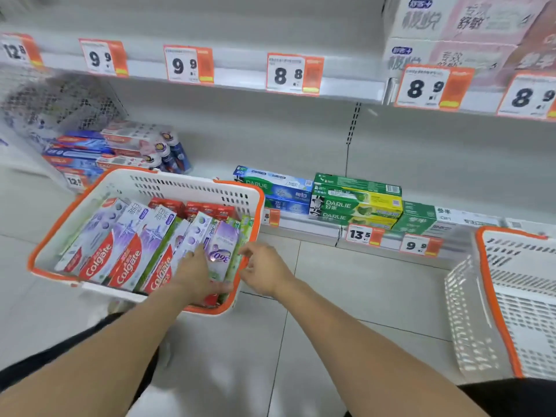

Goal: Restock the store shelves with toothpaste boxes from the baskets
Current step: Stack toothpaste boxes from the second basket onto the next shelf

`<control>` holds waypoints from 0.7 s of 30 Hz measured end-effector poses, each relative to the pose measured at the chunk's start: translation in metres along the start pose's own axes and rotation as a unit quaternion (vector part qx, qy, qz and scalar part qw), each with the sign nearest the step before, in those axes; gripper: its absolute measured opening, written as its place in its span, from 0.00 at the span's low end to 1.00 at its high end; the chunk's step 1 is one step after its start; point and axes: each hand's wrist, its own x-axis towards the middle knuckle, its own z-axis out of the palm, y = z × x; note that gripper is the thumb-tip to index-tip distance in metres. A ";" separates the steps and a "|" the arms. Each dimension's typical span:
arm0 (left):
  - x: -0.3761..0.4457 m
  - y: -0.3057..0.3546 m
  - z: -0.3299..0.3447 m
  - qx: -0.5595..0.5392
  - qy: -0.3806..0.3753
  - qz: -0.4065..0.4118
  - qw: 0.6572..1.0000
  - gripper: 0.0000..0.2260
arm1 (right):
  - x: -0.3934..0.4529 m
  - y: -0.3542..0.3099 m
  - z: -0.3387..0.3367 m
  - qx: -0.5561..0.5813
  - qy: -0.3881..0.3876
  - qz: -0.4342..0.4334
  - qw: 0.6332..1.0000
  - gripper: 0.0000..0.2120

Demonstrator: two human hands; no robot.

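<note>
The head view had both arms stretched forward and down into the full basket (144, 182) on the floor. The left hand (192, 270) lay flat among the boxes, fingers straight and pressing on the packs, gripping nothing that I could see. The right hand (264, 270) hovered at the basket's right rim, fingers loosely curled, empty, just beside the 360 box (221, 251). That purple box stood nearly on end between the two hands, its long axis running away from the person, up toward the shelf. It looked like the next pick: the left hand touched or nearly touched its left edge, the right hand sat a shade to its right, so either could close on it, the left being nearer. To the left of it the Colgate boxes (126, 254) leaned in a row on the same slant, red ends toward the person. Red boxes (207, 210) lay across the far end of the basket. Beyond, on the low shelf (301, 224), sat the blue Darlie stack (276, 189) and the green Darlie stack (358, 200), long sides facing out, so a box lifted from here would, I'd judge, need turning sideways. Price tags (293, 73) lined the shelf above. A second basket (511, 296) stood well off to the right.
</note>
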 end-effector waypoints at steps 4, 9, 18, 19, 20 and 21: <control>0.026 -0.018 -0.012 0.007 -0.006 0.022 1.000 0.27 | 0.048 -0.008 0.000 -0.119 0.073 -0.036 0.990 0.23; 0.029 -0.029 -0.017 -0.025 -0.012 0.095 0.995 0.22 | 0.102 -0.028 0.002 -0.215 -0.065 -0.056 0.973 0.49; 0.056 -0.063 -0.087 0.101 0.114 0.083 0.985 0.23 | 0.136 -0.053 0.010 -0.201 -0.157 0.050 0.966 0.38; 0.058 -0.073 -0.091 0.137 0.104 0.051 0.984 0.29 | 0.138 -0.056 0.013 -0.212 -0.155 0.058 0.963 0.38; 0.058 -0.083 -0.092 0.166 0.070 0.017 0.984 0.36 | 0.141 -0.057 0.018 -0.219 -0.146 0.062 0.963 0.41; 0.058 -0.092 -0.091 0.177 0.033 -0.009 0.984 0.40 | 0.143 -0.061 0.022 -0.223 -0.134 0.065 0.963 0.43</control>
